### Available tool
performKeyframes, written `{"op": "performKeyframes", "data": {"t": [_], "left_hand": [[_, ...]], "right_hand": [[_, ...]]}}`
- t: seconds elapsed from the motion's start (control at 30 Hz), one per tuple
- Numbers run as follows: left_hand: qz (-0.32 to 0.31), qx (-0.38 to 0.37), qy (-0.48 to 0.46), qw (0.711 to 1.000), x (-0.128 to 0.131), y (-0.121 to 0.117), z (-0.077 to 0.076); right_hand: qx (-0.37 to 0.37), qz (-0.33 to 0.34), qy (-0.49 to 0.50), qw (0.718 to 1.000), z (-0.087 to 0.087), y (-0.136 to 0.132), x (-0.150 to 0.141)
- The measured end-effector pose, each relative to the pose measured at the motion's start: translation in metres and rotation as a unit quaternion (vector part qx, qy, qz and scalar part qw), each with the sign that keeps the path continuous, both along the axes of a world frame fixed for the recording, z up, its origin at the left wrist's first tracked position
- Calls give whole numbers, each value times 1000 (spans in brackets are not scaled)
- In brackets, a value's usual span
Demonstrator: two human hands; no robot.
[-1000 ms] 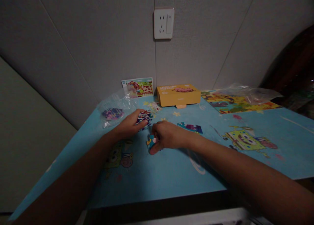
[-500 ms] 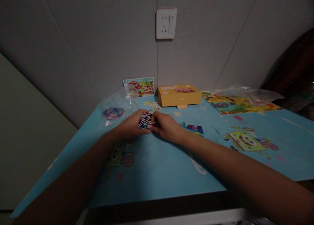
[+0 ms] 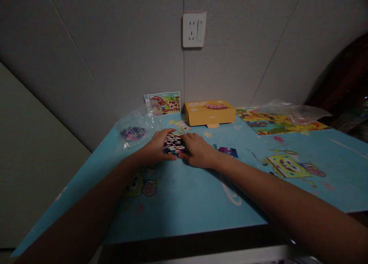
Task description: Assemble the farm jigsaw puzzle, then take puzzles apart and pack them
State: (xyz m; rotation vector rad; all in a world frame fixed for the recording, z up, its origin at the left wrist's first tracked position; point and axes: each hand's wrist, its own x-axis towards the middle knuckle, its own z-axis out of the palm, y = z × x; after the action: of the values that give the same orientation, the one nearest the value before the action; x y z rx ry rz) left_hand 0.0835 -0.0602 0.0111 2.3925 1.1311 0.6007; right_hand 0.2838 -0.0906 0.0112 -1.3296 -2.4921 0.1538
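A stack of dark, multicoloured puzzle pieces (image 3: pixel 174 143) sits between my hands over the blue table. My left hand (image 3: pixel 157 146) closes round its left side, thumb in front and fingers behind. On the right side my right hand (image 3: pixel 199 150) grips the same stack, its fingers over the edge and its thumb at the front. Just beyond my right hand lie some purple and teal puzzle pieces (image 3: pixel 229 152), partly hidden by it. To the left, a clear plastic bag (image 3: pixel 138 122) holds more purple puzzle pieces (image 3: pixel 132 133).
A yellow puzzle box (image 3: pixel 211 118) stands by the wall. Left of it leans a farm picture card (image 3: pixel 169 103). At the back right, clear plastic (image 3: pixel 304 112) covers part of a colourful picture sheet (image 3: pixel 270 127). The blue tablecloth (image 3: pixel 201 206) has cartoon prints.
My right fingers have shifted from a pinch at the stack's right side to a wider grip over its edge. The pieces look more level. My left hand has barely moved.
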Motion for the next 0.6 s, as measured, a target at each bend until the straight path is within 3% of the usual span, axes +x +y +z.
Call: {"op": "performKeyframes", "data": {"t": [0.17, 0.33, 0.43, 0.6], "left_hand": [[-24, -48, -84, 995, 8, -8, -4], [-48, -70, -143, 986, 7, -7, -5], [-45, -92, -177, 979, 4, -4, -1], [-10, -100, -87, 991, 3, -2, -1]], "right_hand": [[-8, 8, -19, 1000, -4, 0, -5], [12, 41, 36, 998, -3, 5, 0], [35, 12, 64, 997, 3, 7, 4], [19, -8, -2, 1000, 0, 7, 2]]}}
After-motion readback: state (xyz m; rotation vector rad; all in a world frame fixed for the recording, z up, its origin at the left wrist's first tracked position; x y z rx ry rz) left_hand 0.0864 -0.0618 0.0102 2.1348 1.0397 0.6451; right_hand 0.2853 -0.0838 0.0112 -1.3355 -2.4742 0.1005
